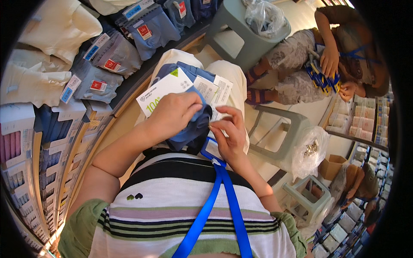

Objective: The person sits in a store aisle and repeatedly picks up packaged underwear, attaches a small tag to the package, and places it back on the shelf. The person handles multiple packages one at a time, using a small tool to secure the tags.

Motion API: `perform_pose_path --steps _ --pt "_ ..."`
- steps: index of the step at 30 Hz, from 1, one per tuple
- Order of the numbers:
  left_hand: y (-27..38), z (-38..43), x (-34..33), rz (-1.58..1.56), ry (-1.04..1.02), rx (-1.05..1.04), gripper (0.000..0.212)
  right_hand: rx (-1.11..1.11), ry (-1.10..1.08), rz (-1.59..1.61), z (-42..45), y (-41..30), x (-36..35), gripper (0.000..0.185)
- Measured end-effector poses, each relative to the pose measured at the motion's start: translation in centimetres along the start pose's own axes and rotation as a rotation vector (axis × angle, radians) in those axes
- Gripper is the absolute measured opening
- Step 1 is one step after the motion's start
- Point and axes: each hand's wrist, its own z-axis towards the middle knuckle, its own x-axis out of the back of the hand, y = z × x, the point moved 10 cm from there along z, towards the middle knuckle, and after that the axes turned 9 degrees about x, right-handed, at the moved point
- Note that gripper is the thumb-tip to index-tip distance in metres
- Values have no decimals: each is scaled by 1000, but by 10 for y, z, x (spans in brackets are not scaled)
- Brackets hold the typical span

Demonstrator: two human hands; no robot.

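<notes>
Blue folded garments lie across my lap with white cardboard labels among them. My left hand rests over a large white label with green print, its fingers closed on the blue cloth. At the cloth's dark edge, my right hand pinches with thumb and fingertips. Smaller white labels bearing writing stick out beyond my hands, over my pale trousers. A blue-framed badge on a blue lanyard hangs beside my right wrist.
At left, shelves hold packaged garments and boxes of folded cloth. A grey plastic stool carries a clear bag; another stool stands at right beside a plastic bag. A seated person handles blue-and-yellow labelled items.
</notes>
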Motion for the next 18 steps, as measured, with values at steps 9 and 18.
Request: perform_pose_path --steps 9,18 --pt "-6 3 1 45 116 27 8 -67 8 52 13 19 -17 11" --pt "-9 8 -1 93 106 23 8 -69 16 101 19 19 -19 10"
